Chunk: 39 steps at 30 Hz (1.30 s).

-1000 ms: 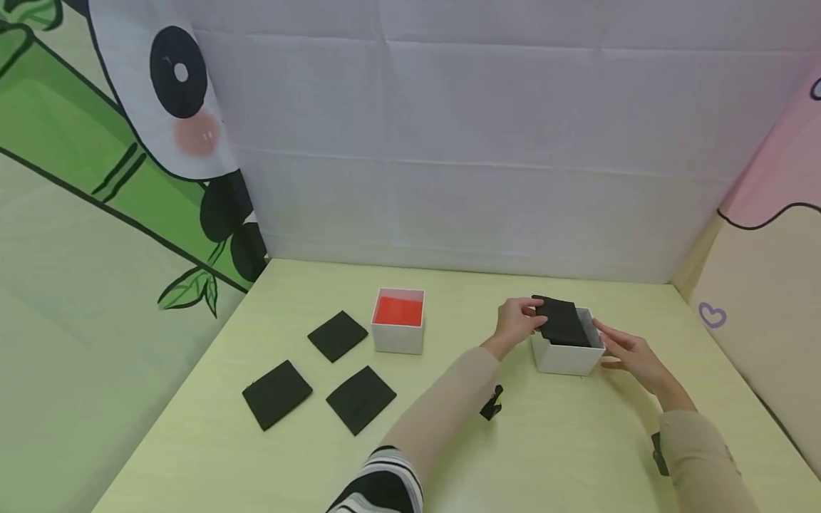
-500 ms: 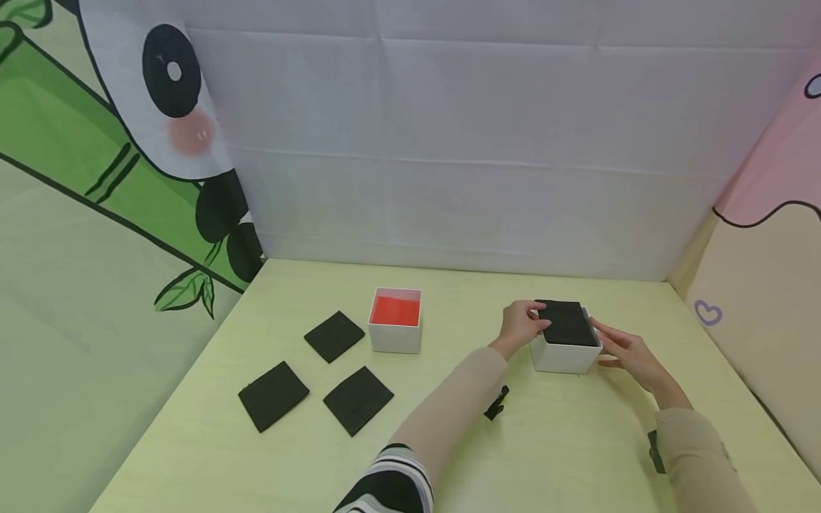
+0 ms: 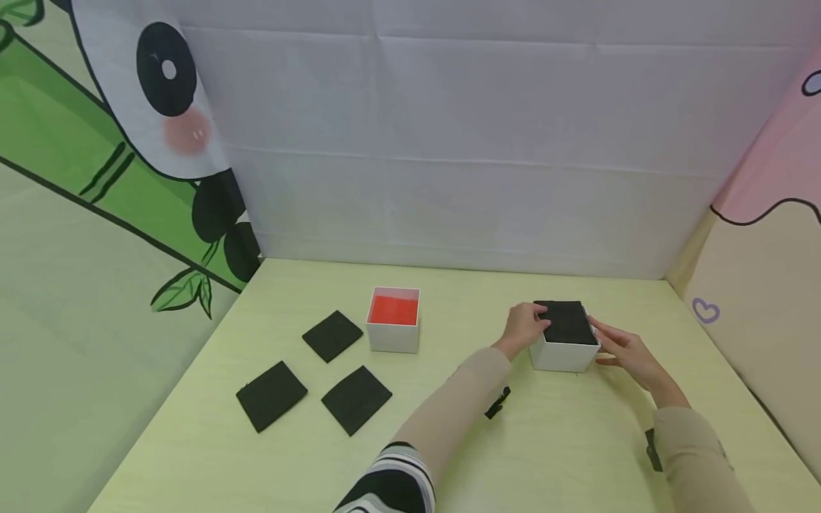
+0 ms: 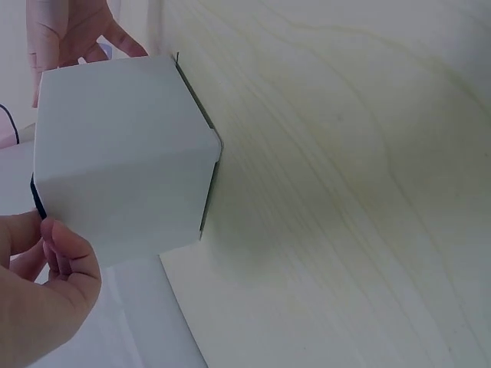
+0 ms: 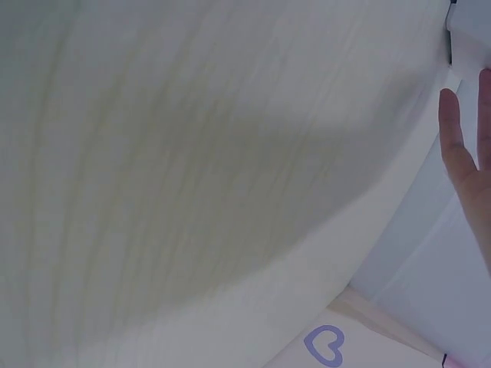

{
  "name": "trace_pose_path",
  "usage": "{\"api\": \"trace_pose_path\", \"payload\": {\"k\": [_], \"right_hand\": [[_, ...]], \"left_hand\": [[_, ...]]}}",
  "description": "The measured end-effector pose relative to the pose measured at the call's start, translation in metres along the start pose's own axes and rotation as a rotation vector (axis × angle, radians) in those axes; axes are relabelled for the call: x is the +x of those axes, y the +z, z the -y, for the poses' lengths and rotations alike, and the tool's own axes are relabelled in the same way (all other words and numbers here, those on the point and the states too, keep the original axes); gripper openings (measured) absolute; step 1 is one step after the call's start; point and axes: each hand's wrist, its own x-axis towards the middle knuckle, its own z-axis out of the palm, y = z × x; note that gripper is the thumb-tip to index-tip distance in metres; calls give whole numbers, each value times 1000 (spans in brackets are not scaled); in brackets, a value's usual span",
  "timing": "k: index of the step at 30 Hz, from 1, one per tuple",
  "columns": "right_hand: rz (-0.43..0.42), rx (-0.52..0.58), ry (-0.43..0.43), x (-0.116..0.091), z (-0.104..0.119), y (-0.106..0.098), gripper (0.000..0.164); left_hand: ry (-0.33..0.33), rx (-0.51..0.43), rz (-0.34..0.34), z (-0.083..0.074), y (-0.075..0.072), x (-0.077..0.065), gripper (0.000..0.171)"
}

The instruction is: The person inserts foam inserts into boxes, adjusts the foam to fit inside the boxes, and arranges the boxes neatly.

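Observation:
A black square piece (image 3: 568, 324), thin and flat, lies across the top of a white box (image 3: 564, 357) at the right of the table. My left hand (image 3: 522, 328) pinches the piece's left edge between thumb and fingers at the box's rim. In the left wrist view only a dark sliver of the piece shows beyond the white box (image 4: 115, 130), above the left hand (image 4: 50, 287). With fingers extended, my right hand (image 3: 631, 356) touches the box's right side. The box's inside is hidden under the piece.
Left of centre stands another white box (image 3: 394, 338), with a red surface inside. Several more black squares lie around it: one (image 3: 332, 335) beside it, one (image 3: 356, 400) in front, one (image 3: 272, 396) further left. A pale cloth wall (image 3: 449, 157) rises behind the table.
The black square was tilted and partly inside the right box's opening; it now lies flatter across the top. The right hand has stayed at the box's side.

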Motion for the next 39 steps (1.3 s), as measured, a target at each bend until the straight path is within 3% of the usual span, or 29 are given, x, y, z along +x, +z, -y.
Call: {"api": "trace_pose_path", "payload": {"k": [5,11,15,25,31,39], "right_hand": [[2,23,-17,0,0,1,41],[6,26,-19,-1,1,1,41],[6,32,-15,-2,3,1,40],[-1,15,-13,-1,2,2,42],[1,24,-22,-1,0,3,40],[-7,33,-4,-2,2,2,39]], "left_hand": [[7,41,-1,-2,4,-1,25],[-49,104,24,-4,6,-4,27],[-36,243,37,-2,8,-5,31],[219,744,-33,5,9,-9,67],[217,816,-1,8,11,-6,86],[196,843,35,4,14,-3,85]]}}
